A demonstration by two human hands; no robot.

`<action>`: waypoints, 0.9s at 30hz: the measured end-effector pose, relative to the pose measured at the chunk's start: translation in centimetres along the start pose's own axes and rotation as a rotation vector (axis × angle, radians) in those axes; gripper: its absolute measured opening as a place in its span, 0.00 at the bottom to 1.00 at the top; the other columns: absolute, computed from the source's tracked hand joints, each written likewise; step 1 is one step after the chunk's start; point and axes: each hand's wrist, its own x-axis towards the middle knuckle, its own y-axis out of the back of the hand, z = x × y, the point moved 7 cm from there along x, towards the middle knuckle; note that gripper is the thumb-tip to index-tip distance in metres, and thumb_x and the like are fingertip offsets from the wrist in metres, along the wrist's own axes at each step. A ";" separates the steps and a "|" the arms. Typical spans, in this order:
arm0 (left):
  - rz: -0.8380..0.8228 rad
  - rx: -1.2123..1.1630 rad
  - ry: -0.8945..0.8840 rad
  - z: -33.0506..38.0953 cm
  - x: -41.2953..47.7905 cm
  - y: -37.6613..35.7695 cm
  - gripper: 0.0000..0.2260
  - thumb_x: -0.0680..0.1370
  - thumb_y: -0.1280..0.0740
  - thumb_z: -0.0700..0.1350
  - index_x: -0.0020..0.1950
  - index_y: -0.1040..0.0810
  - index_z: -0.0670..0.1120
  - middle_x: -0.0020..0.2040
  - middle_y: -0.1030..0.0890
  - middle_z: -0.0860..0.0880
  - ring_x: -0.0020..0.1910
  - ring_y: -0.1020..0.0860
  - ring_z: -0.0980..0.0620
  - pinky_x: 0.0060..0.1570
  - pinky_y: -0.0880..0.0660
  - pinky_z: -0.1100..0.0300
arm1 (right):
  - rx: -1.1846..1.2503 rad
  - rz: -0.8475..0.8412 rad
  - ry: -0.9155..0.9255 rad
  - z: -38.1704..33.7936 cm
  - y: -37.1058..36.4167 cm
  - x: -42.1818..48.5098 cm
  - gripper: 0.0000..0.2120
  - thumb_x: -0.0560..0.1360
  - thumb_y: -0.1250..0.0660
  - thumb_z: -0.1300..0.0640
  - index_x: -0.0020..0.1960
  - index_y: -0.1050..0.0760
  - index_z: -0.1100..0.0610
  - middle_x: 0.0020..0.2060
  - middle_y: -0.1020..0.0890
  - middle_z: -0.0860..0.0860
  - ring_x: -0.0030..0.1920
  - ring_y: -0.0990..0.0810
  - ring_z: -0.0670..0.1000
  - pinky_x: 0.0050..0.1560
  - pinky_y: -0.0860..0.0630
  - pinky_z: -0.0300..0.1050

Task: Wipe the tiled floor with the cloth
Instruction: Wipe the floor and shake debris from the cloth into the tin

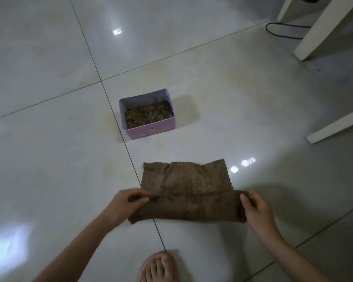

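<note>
A brown cloth [185,188] lies on the glossy pale tiled floor [49,159], partly folded over on itself along its near side. My left hand [128,202] pinches the fold's left end between thumb and fingers. My right hand [255,208] grips the fold's right end, fingers curled round the edge. The far half of the cloth lies flat on the tile, its edge wavy. Faint yellowish smears show on the floor around and beyond the cloth.
A lilac box [149,127] filled with dark debris stands on the floor beyond the cloth. White furniture legs [322,33] and a black cable [281,33] are at the far right. My foot in a pink slipper [159,267] is at the bottom edge.
</note>
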 end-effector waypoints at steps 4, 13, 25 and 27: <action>0.212 0.007 -0.062 3.3 5.7 3.0 0.08 0.77 0.33 0.37 0.46 0.17 0.50 0.46 0.18 0.52 0.50 0.22 0.53 0.55 0.26 0.60 | -0.077 0.102 0.075 -3.8 -0.8 4.7 0.05 0.79 0.38 0.64 0.46 0.24 0.60 0.38 0.22 0.54 0.41 0.25 0.53 0.38 0.32 0.40; 0.527 0.326 -0.098 3.7 7.7 2.7 0.13 0.79 0.36 0.40 0.64 0.23 0.44 0.62 0.22 0.45 0.58 0.24 0.44 0.57 0.24 0.49 | -0.455 0.113 -0.001 -4.6 -2.6 7.5 0.18 0.77 0.32 0.49 0.59 0.26 0.62 0.51 0.23 0.58 0.53 0.24 0.59 0.47 0.28 0.45; 0.288 0.648 -0.123 -0.4 1.4 -2.5 0.14 0.70 0.26 0.37 0.55 0.18 0.45 0.51 0.22 0.43 0.48 0.23 0.42 0.35 0.22 0.52 | -0.538 -0.145 0.007 -5.7 -7.1 3.7 0.05 0.72 0.33 0.56 0.42 0.28 0.55 0.35 0.25 0.50 0.37 0.25 0.51 0.32 0.33 0.42; 0.281 0.656 -0.121 -0.6 1.6 -2.5 0.15 0.75 0.31 0.40 0.62 0.21 0.47 0.58 0.25 0.46 0.55 0.26 0.45 0.43 0.22 0.55 | -0.575 -0.152 0.112 -7.9 -8.2 2.9 0.08 0.74 0.35 0.58 0.51 0.31 0.57 0.35 0.28 0.49 0.36 0.28 0.51 0.34 0.34 0.43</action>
